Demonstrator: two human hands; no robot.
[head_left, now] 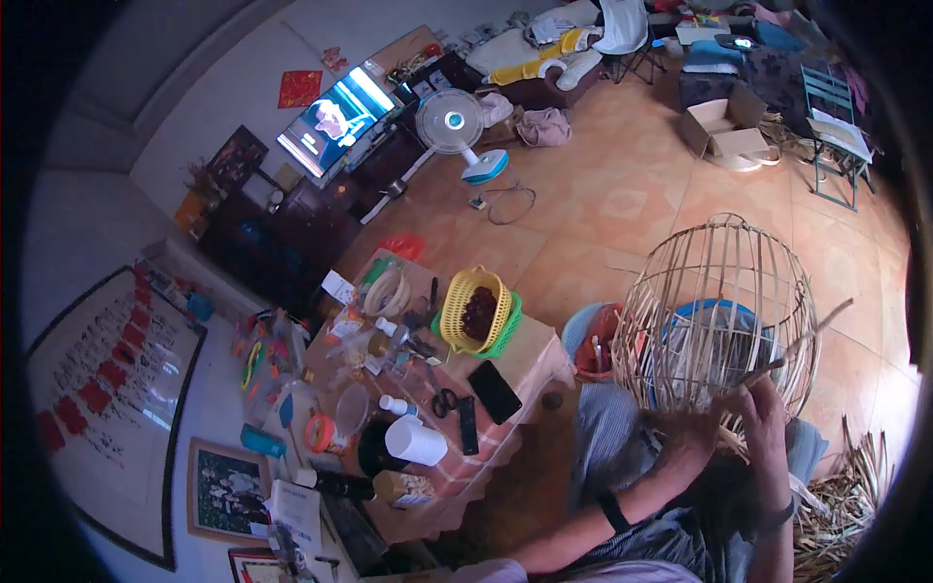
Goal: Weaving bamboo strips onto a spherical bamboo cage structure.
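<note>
A large openwork basket (pixel 724 243) of pale woven strips lies at my lap, its bars curving away from me. At its near edge, my right hand (pixel 765 413) is closed around a brownish strip (pixel 814 328) that sticks out up and to the right. My left hand (pixel 685 429) is at the same edge, just left of the right one. Its fingers are dark and blurred, so their grip does not show. Through the bars a blue-rimmed basin (pixel 714 313) can be seen.
Loose strips (pixel 850 496) are heaped at the lower right. On my left, a cluttered table (pixel 530 374) carries a yellow basket (pixel 473 291), a black phone (pixel 496 392), scissors (pixel 444 401) and a white cup (pixel 416 442). A red bucket (pixel 595 355) stands between table and basket. Farther off are a fan (pixel 452 121) and cardboard box (pixel 724 121).
</note>
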